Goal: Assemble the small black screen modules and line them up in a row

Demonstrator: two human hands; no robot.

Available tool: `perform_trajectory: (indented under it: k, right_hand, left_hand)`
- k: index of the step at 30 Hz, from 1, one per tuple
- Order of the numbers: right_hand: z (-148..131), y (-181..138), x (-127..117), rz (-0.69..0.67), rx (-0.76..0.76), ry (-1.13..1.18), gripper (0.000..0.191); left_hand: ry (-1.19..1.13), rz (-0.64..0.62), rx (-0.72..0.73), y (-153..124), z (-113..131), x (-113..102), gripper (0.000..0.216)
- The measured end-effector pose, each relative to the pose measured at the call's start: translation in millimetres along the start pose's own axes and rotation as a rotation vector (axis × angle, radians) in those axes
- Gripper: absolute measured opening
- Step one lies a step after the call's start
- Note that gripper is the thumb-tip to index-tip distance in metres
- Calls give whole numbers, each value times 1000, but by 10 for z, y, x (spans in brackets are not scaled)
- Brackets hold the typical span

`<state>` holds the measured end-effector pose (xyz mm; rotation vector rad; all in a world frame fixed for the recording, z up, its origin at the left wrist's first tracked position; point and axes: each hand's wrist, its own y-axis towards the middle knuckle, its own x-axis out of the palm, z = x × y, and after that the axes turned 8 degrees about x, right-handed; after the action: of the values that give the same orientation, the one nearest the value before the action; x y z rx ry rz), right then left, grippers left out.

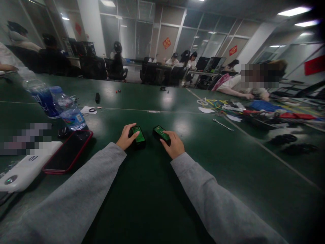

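Observation:
Two small black boxes, each with a green circuit board showing on top, are in front of me on the dark green table (152, 189). My left hand (126, 136) is closed on the left circuit-board box (138, 135), its thumb lying over the board's edge. The right circuit-board box (161, 133) sits at a slant, and my right hand (174, 144) grips its near right end between thumb and fingers. A narrow gap separates the two boxes. Parts of both are hidden by my fingers.
On the left lie a red-edged phone (68, 152) and a white power bank (30, 166), with a water bottle (69, 110) behind them. A wrench (222, 125) lies at right, before a heap of cables (254, 112). A person (236, 84) leans over the table there.

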<state>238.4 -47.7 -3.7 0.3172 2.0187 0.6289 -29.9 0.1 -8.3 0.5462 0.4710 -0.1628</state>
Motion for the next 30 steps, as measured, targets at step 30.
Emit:
perform_trajectory:
  k: [30]
  right_hand:
    - [-2,11,26,-62,38,36,40]
  left_hand:
    - [-102,-27,-68,-3,1,-24,59]
